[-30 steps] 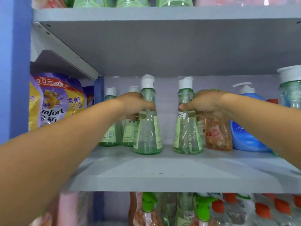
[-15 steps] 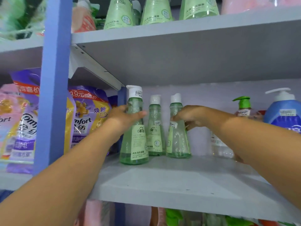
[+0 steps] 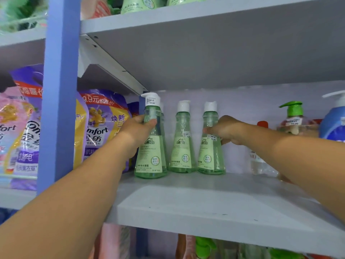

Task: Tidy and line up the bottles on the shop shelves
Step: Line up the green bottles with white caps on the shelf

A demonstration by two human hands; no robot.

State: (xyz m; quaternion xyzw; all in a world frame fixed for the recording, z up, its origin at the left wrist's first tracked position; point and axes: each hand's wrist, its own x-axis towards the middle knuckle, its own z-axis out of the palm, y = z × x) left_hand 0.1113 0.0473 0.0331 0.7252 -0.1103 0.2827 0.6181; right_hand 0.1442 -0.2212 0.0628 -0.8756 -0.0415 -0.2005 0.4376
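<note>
Grey painted shelf board point(image 3: 214, 206) spans the middle of the view, with a second grey shelf point(image 3: 205, 43) above it and a blue upright post point(image 3: 59, 90) at its left end. Beyond the post hang purple and yellow soft refill pouches point(image 3: 100, 126) printed with a bear and the word Comfort.

Three clear green cone-shaped plastic bottles with white flip caps stand upright along the back of the middle shelf board, in a rough row and close together. The left green bottle point(image 3: 151, 152) stands a little nearer the shelf edge than the other two; another bottle shows partly behind it. The middle green bottle point(image 3: 182, 146) is untouched. The right green bottle point(image 3: 211, 154) stands just beside it.

Further right sit a blue pump bottle point(image 3: 334, 126), a clear pump bottle with a green pump head point(image 3: 294, 118), and a clear bottle point(image 3: 259, 163) partly hidden behind the forearm.

The left hand point(image 3: 136, 131) grips the neck of the left green bottle, thumb across the front and fingers wrapped behind. The right hand point(image 3: 226, 129) holds the shoulder of the right green bottle, fingers curled against its side.
</note>
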